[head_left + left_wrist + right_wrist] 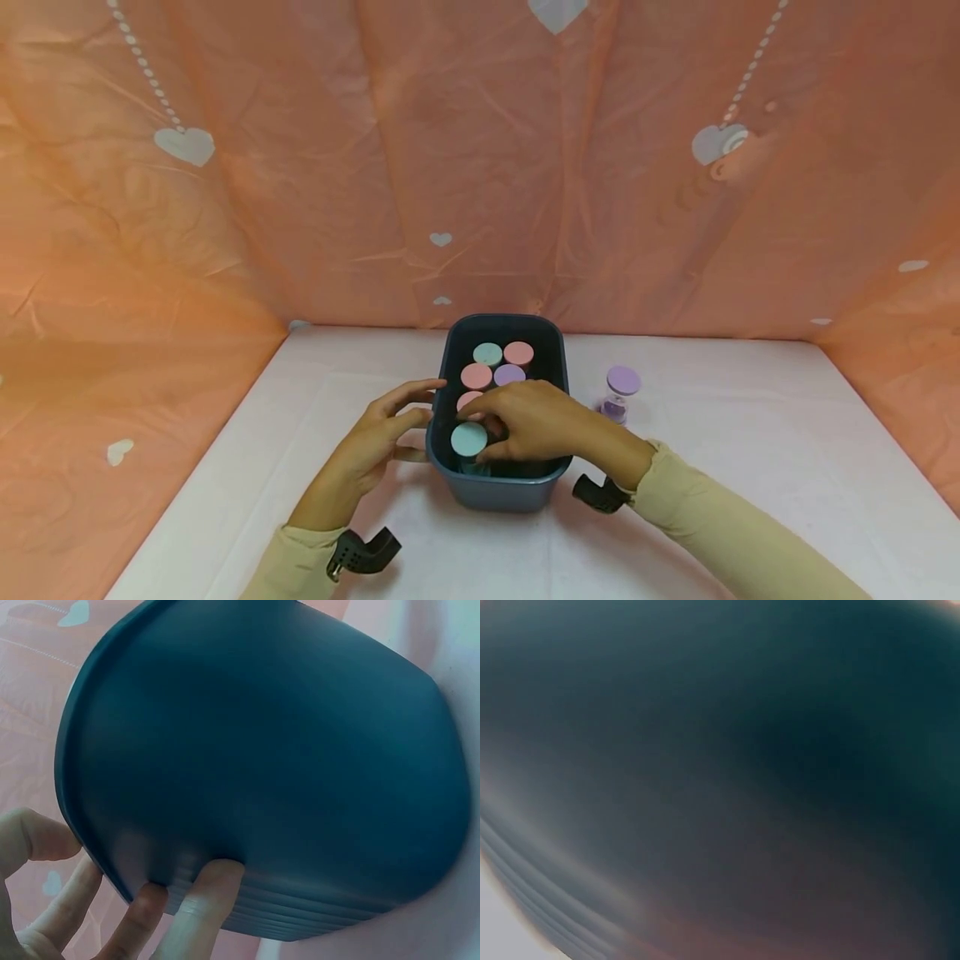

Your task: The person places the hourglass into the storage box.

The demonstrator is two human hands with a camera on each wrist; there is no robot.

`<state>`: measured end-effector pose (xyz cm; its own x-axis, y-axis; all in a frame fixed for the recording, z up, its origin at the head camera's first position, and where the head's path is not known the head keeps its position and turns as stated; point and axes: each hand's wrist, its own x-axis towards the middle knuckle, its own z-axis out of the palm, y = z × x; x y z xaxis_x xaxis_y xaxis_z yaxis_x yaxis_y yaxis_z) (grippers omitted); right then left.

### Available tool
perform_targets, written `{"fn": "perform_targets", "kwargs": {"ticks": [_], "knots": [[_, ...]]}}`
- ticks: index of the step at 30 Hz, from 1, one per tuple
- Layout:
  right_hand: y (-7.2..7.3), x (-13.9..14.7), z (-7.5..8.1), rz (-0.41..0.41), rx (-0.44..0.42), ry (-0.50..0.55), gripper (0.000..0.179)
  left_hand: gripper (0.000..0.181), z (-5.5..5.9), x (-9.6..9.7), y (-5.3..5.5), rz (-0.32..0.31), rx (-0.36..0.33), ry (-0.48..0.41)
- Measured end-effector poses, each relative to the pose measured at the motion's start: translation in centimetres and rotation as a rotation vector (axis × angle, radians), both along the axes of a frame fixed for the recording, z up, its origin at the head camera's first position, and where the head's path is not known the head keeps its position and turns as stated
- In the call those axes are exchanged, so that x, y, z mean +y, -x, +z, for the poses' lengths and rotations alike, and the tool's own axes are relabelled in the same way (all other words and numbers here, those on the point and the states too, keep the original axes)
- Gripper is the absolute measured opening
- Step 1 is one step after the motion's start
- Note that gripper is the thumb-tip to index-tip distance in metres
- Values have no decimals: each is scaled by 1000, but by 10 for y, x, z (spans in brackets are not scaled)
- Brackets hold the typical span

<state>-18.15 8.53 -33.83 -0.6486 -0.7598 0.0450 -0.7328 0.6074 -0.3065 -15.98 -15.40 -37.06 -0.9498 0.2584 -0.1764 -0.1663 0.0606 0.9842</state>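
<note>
A dark blue-grey plastic bin (495, 493) stands on the table with several small jars inside, their lids pink, mint and purple. My right hand (536, 421) reaches over its right rim. Thumb and index finger pinch a jar with a mint lid (468, 439) in the bin's near left corner; the other fingers are partly hidden. My left hand (378, 437) is at the bin's left side, its spread fingertips (217, 877) touching the outer wall in the left wrist view. The right wrist view is filled by the blurred bin wall (630, 772).
A clear jar with a purple lid (623, 381) stands on the white table (720, 467), right of the bin beyond my right forearm. An orange-pink sheet with pale hearts (480, 167) hangs behind the table and along both sides.
</note>
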Motion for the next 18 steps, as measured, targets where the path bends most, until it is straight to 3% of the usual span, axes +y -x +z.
{"fn": "perform_targets", "kwargs": {"ticks": [9, 13, 18], "knots": [[-13, 35, 15, -91, -30, 249, 45, 46, 2, -1, -1, 13, -11, 12], [-17, 53, 12, -145, -72, 365, 41, 47, 3, -2, -1, 0, -9, 2], [-20, 75, 6, -227, -58, 468, 37, 48, 4, -2, -1, -20, -8, -5]]}}
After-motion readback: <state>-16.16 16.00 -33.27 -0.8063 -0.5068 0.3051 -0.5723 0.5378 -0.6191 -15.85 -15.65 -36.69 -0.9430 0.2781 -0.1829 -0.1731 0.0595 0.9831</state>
